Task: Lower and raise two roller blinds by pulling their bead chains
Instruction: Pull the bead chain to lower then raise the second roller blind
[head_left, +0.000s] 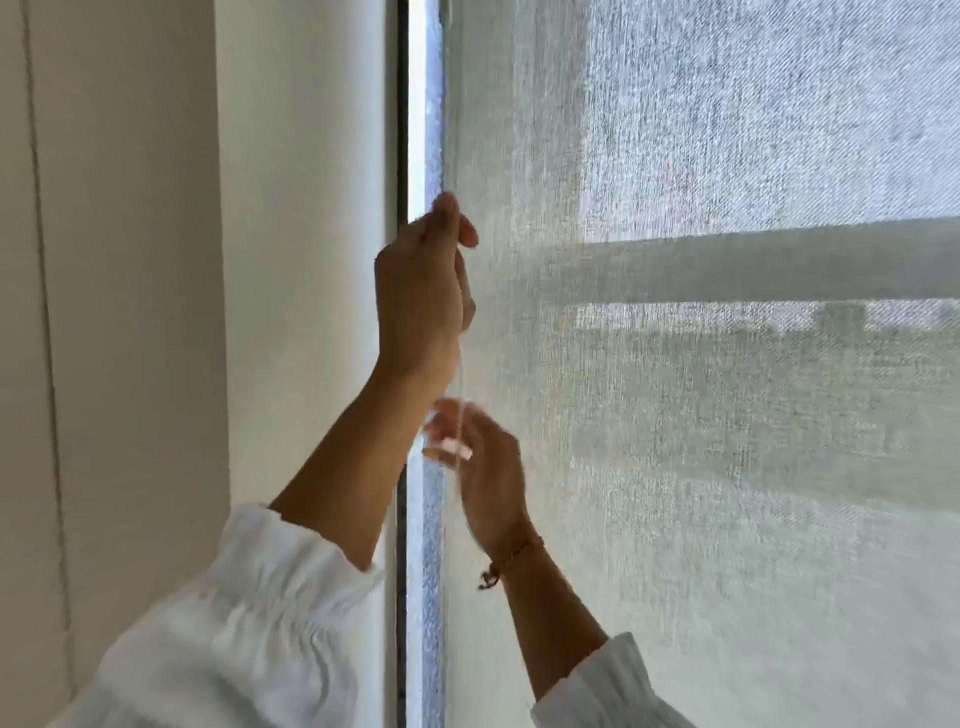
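Note:
A pale, woven roller blind (727, 364) hangs down over the window and fills the right side of the head view. Its thin white bead chain (461, 379) runs vertically along the blind's left edge, faint and blurred. My left hand (421, 291) is raised at that edge with its fingers closed around the chain. My right hand (478, 462) is lower, directly beneath the left, with thumb and fingers pinched on the same chain. A thin bracelet sits on my right wrist. Both arms wear white gathered sleeves. A second blind is not in view.
A dark window frame post (402, 130) stands just left of the blind, with a narrow strip of bright glass (428, 104) beside it. A cream wall (130, 312) fills the left. Through the fabric a horizontal rail (753, 265) shows outside.

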